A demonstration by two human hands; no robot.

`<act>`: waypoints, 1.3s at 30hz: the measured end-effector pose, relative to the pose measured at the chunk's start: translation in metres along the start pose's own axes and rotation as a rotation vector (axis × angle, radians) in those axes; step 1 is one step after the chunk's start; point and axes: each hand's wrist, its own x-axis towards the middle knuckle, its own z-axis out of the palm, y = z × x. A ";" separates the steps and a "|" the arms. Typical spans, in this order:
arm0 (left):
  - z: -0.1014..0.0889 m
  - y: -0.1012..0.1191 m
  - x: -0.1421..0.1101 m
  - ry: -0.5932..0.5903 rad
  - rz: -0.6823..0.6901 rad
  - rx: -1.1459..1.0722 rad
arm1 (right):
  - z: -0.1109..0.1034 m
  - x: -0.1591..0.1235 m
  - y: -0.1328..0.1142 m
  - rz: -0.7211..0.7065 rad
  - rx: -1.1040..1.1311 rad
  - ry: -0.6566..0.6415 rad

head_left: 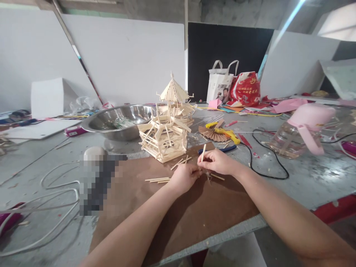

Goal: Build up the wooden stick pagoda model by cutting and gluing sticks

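My right hand (217, 162) pinches a short wooden stick (204, 151), which stands nearly upright and leans a little right. Close beside it, my left hand (184, 178) has its fingers pressed together; whatever they hold is hidden. A small clear, shiny scrap (209, 178) shows just below the right fingers. Both hands are over a brown sheet (133, 200). Loose sticks (157, 180) lie left of my left hand, and another stick (218, 177) lies under my right hand. Beyond the hands stands a stick-built model (164, 141), open-framed, with a pointed-roof tower (174, 91) behind it.
A steel basin (111, 133) stands at the back left. A yellow glue gun (228, 135) with a black cord, blue-handled pliers (226, 149) and a folded brown paper fan (211, 134) lie behind my right hand. A pink-lidded bottle (294, 137) stands right; a white cable (61, 189) loops left.
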 end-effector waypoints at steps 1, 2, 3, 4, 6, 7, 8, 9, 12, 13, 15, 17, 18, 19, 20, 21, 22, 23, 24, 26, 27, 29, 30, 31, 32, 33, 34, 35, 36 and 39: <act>0.003 0.002 -0.002 0.020 0.017 0.038 | -0.003 -0.001 0.000 0.004 0.022 -0.029; 0.006 0.004 -0.003 0.047 0.053 0.072 | -0.006 -0.003 0.001 0.013 0.062 -0.074; 0.009 0.007 -0.005 0.060 0.093 0.129 | -0.010 -0.005 0.002 0.020 0.119 -0.125; 0.013 0.010 -0.007 0.062 0.103 0.202 | -0.014 -0.007 0.003 0.025 0.192 -0.175; 0.019 0.015 -0.011 0.026 0.117 0.311 | -0.021 -0.011 0.005 0.002 0.358 -0.180; 0.021 0.017 -0.012 0.021 0.115 0.348 | -0.023 -0.013 0.006 -0.014 0.432 -0.146; 0.023 0.019 -0.013 0.013 0.123 0.371 | -0.025 -0.014 0.007 -0.024 0.491 -0.104; 0.024 0.020 -0.014 0.011 0.130 0.384 | -0.027 -0.014 0.007 -0.025 0.535 -0.068; 0.025 0.021 -0.015 0.009 0.154 0.388 | -0.026 -0.013 0.007 0.000 0.565 -0.023; 0.025 0.021 -0.015 0.009 0.158 0.383 | -0.024 -0.012 0.006 0.009 0.543 -0.026; 0.025 0.020 -0.014 0.023 0.159 0.356 | -0.020 -0.009 0.005 0.035 0.472 -0.035; 0.024 0.018 -0.012 0.043 0.139 0.296 | -0.016 -0.005 0.006 0.081 0.397 -0.031; 0.022 0.018 -0.010 0.051 0.125 0.254 | -0.015 -0.004 0.006 0.105 0.361 -0.016; 0.020 0.017 -0.009 0.057 0.105 0.209 | -0.014 -0.003 0.008 0.123 0.324 0.010; 0.018 0.016 -0.007 0.063 0.080 0.167 | -0.013 -0.001 0.009 0.136 0.277 0.040; 0.016 0.015 -0.006 0.068 0.054 0.132 | -0.013 0.000 0.011 0.146 0.210 0.075; 0.014 0.014 -0.004 0.075 0.018 0.115 | -0.014 0.000 0.014 0.151 0.117 0.121; 0.012 0.013 -0.004 0.084 -0.016 0.110 | -0.016 0.001 0.016 0.152 0.003 0.174; 0.012 0.012 -0.003 0.090 -0.046 0.117 | -0.018 0.001 0.018 0.152 -0.127 0.222; 0.012 0.012 -0.003 0.093 -0.069 0.154 | -0.026 0.000 0.021 0.158 -0.382 0.295; 0.012 0.012 -0.003 0.090 -0.064 0.174 | -0.030 -0.001 0.022 0.164 -0.482 0.308; 0.014 0.013 -0.004 0.081 -0.052 0.193 | -0.039 -0.005 0.023 0.198 -0.615 0.254; 0.014 0.013 -0.004 0.076 -0.054 0.188 | -0.043 -0.007 0.023 0.232 -0.660 0.195; 0.014 0.013 -0.004 0.071 -0.063 0.171 | -0.047 -0.009 0.023 0.275 -0.697 0.124; 0.014 0.013 -0.003 0.066 -0.078 0.148 | -0.051 -0.010 0.024 0.325 -0.731 0.046; 0.013 0.013 -0.003 0.064 -0.093 0.123 | -0.054 -0.012 0.024 0.384 -0.765 -0.023; 0.012 0.012 -0.002 0.063 -0.107 0.099 | -0.056 -0.013 0.024 0.446 -0.801 -0.079; 0.011 0.012 -0.001 0.064 -0.120 0.078 | -0.058 -0.014 0.024 0.507 -0.838 -0.124; 0.010 0.011 -0.001 0.066 -0.134 0.061 | -0.060 -0.014 0.024 0.561 -0.870 -0.166; 0.009 0.009 0.001 0.086 -0.150 0.036 | -0.061 -0.016 0.022 0.647 -0.925 -0.270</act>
